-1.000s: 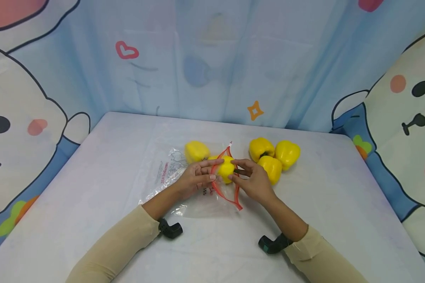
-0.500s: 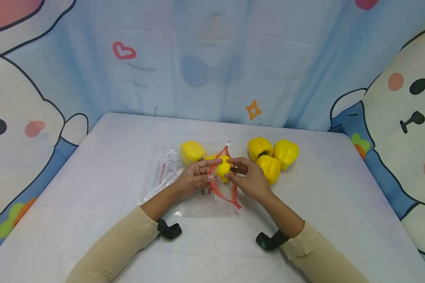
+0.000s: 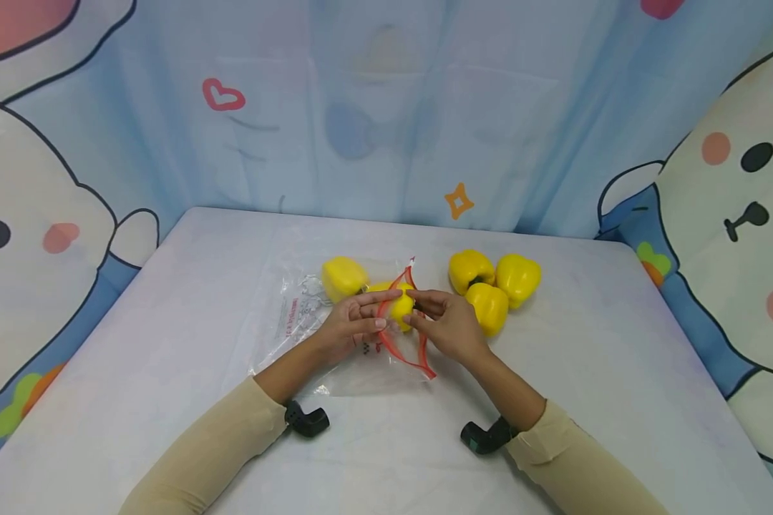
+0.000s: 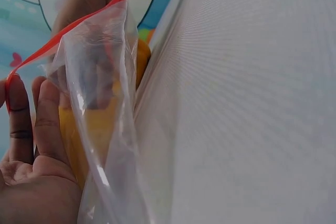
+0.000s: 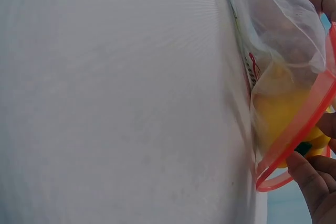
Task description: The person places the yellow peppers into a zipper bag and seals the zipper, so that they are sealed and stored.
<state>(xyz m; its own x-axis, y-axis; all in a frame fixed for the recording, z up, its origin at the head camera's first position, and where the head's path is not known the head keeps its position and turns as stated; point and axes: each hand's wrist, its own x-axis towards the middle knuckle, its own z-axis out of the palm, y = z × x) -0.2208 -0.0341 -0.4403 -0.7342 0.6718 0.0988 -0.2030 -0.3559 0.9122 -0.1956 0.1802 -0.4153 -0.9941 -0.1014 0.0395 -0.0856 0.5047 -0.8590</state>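
A clear plastic zip bag (image 3: pixel 367 379) with a red-edged mouth lies on the table. My left hand (image 3: pixel 348 325) grips the bag's red rim, which passes between its fingers in the left wrist view. From the other side, my right hand (image 3: pixel 454 325) holds a yellow bell pepper (image 3: pixel 401 306) by its stem end, within the bag's mouth. Its dark green stem (image 5: pixel 303 149) shows between the fingers in the right wrist view. Inside the bag lies another yellow bell pepper (image 3: pixel 344 279) farther back. More yellow shows behind the left hand, partly hidden.
Three yellow bell peppers (image 3: pixel 489 307) stand grouped on the white-covered table (image 3: pixel 386 458), just beyond the right hand. A blue cartoon curtain (image 3: pixel 270 157) hangs along the table's back edge and sides. Black wrist cameras (image 3: pixel 307 420) sit under both forearms.
The right hand has moved slightly left, taking its pepper a little farther into the bag. The pepper at the back of the bag has shifted left. The left hand still grips the rim.
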